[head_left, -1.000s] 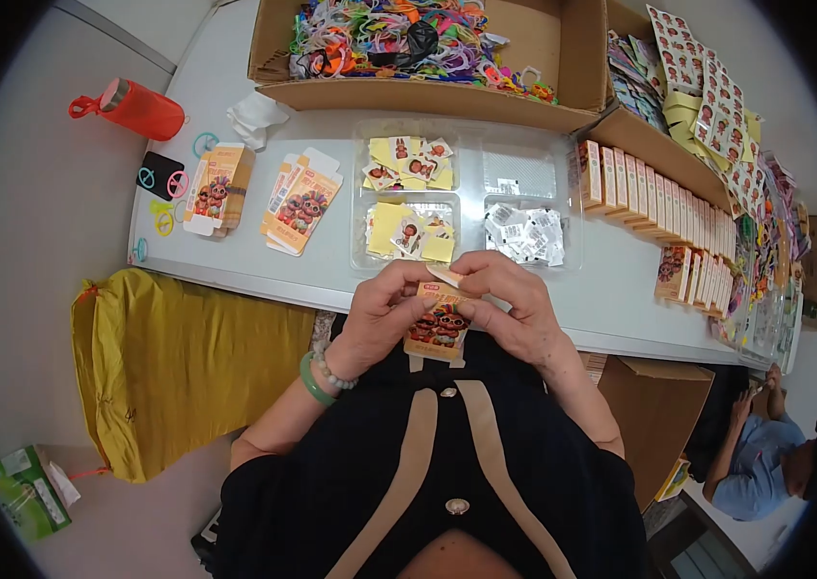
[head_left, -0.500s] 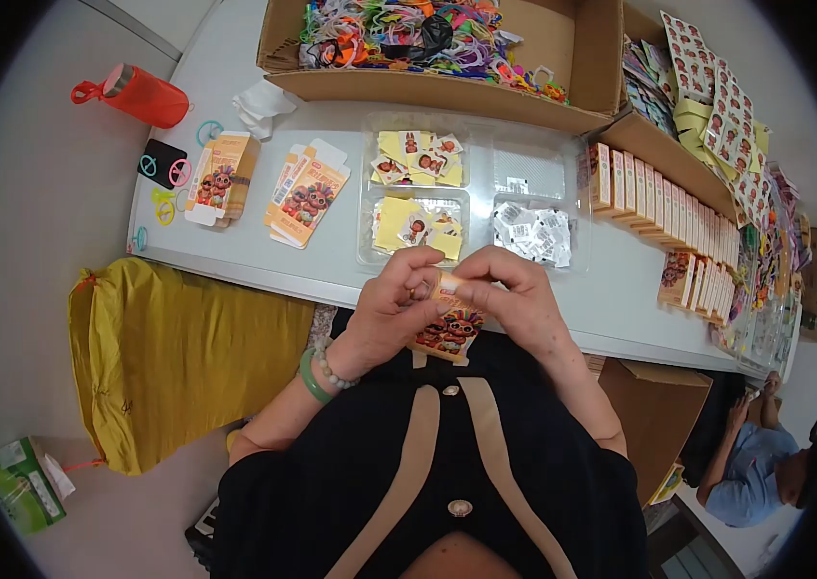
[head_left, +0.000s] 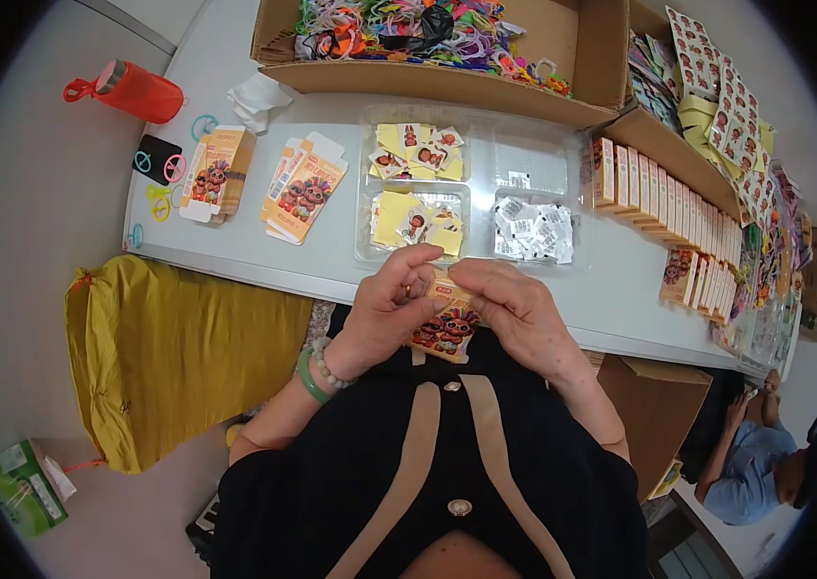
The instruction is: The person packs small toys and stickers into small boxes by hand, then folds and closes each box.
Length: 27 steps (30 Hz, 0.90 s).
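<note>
A small orange carton (head_left: 444, 333) with cartoon figures on its front is held upright before my chest. My left hand (head_left: 381, 311) grips its left side, the thumb lying across the front. At the upper right edge, the bent fingers of my right hand (head_left: 517, 311) press against the carton's top and side. The top flap is mostly hidden by my fingers. Just beyond my hands is a clear divided tray (head_left: 479, 183) containing stickers (head_left: 415, 224) on yellow backing and small white packets (head_left: 534, 232).
Flat cartons (head_left: 304, 193) and a carton stack (head_left: 222, 174) lie on the left. Rows of filled-out cartons (head_left: 654, 198) line the right. A cardboard box (head_left: 437, 92) of colourful cords stands behind. A red bottle (head_left: 138, 92) is far left; another person (head_left: 756, 468) sits far right.
My right hand has shifted from pinching the carton's top to lying along its upper right edge, uncovering more of the front. My left hand keeps its hold.
</note>
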Each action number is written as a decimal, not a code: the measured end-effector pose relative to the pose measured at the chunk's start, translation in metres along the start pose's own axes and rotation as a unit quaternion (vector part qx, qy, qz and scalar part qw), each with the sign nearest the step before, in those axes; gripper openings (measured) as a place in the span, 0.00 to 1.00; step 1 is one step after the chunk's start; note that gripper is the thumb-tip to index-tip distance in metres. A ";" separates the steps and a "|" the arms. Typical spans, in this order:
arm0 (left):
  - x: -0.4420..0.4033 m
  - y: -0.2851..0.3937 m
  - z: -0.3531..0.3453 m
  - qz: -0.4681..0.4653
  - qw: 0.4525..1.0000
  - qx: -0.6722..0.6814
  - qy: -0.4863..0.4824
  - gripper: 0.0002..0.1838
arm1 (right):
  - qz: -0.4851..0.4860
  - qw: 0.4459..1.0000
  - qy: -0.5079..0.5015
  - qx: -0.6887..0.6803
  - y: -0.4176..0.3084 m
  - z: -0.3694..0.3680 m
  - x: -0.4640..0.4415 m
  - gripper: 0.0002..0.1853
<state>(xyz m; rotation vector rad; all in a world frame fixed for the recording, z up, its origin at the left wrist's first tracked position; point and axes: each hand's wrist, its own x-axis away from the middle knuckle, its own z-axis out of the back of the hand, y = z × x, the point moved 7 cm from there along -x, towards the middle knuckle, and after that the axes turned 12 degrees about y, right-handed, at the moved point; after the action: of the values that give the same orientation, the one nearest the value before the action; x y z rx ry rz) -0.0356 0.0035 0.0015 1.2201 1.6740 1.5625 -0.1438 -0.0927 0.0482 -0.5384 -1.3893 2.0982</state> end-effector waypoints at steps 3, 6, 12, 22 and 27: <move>-0.001 0.001 0.002 -0.001 0.992 -0.127 -0.015 0.18 | -0.013 1.000 -0.007 0.009 0.009 -0.003 0.004 0.14; -0.003 -0.003 0.006 0.003 0.999 -0.037 0.007 0.15 | -0.047 0.997 0.013 -0.067 0.020 -0.002 0.004 0.12; -0.009 -0.002 0.007 0.018 0.999 -0.032 0.017 0.16 | 0.033 0.994 0.061 -0.081 0.030 0.001 0.000 0.09; -0.026 0.009 0.011 0.076 0.992 0.095 0.021 0.10 | 0.220 0.969 0.099 0.062 -0.016 0.013 -0.009 0.17; -0.043 0.027 -0.013 0.156 0.976 0.146 -0.049 0.14 | 0.313 0.939 0.092 0.108 -0.032 0.031 -0.014 0.16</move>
<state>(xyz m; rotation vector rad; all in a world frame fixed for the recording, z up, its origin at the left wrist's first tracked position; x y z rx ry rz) -0.0212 -0.0429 0.0221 1.7547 1.7554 1.4314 -0.1443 -0.1133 0.0897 -1.1691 -0.9344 2.5621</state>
